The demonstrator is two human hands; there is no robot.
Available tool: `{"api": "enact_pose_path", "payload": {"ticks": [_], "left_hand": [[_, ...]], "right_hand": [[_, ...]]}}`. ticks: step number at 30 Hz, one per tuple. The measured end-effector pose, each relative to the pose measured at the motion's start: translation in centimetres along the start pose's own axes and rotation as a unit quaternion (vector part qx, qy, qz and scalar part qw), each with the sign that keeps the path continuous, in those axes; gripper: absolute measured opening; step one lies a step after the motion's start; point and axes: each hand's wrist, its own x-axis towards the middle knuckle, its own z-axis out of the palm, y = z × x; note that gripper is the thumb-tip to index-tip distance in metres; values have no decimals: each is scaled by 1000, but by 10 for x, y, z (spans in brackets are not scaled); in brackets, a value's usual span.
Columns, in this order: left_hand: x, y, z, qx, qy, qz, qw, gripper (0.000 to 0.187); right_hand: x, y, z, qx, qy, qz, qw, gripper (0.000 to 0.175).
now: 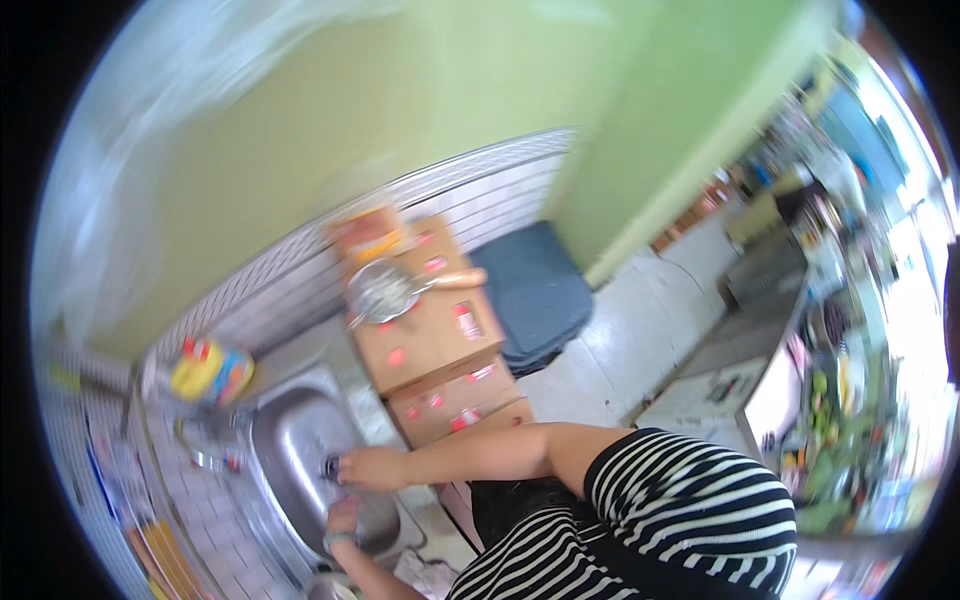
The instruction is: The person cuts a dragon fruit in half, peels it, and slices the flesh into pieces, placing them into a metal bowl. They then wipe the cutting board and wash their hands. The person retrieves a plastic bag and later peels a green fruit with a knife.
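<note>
Both my hands are over a stainless steel sink [289, 427]. My right hand [373, 469] reaches in from the right, its fingertips at a small dark object [331, 467] near the middle of the basin; blur hides whether they grip it. Just below it in the picture, my left hand [343, 515], with a band at the wrist, is held over the basin; its fingers are blurred and I cannot tell whether they hold anything. The faucet [217, 459] stands at the basin's far left side.
Cardboard boxes [427, 337] are stacked beside the sink, bearing a metal strainer [384, 291] with a wooden handle and an orange packet [367, 232]. A yellow bottle [212, 373] with a red cap stands by the wall. A dark lidded bin [529, 292] is beyond the boxes. A cloth [424, 574] lies near the sink.
</note>
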Motion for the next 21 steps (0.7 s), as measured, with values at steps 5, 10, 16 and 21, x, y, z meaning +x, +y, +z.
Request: {"api": "enact_pose_path", "payload": {"ticks": [5, 10, 16, 21], "left_hand": [[-63, 132, -53, -25, 261, 236, 936, 49], [-137, 388, -4, -13, 162, 513, 843, 51], [-238, 639, 85, 47, -30, 715, 697, 58], [-272, 764, 133, 104, -149, 737, 651, 60]], "right_hand": [[-214, 37, -107, 8, 247, 43, 968, 14], [-479, 40, -138, -19, 497, 225, 838, 54], [-749, 42, -135, -37, 709, 486, 510, 49], [-925, 74, -152, -67, 798, 541, 257, 58]]}}
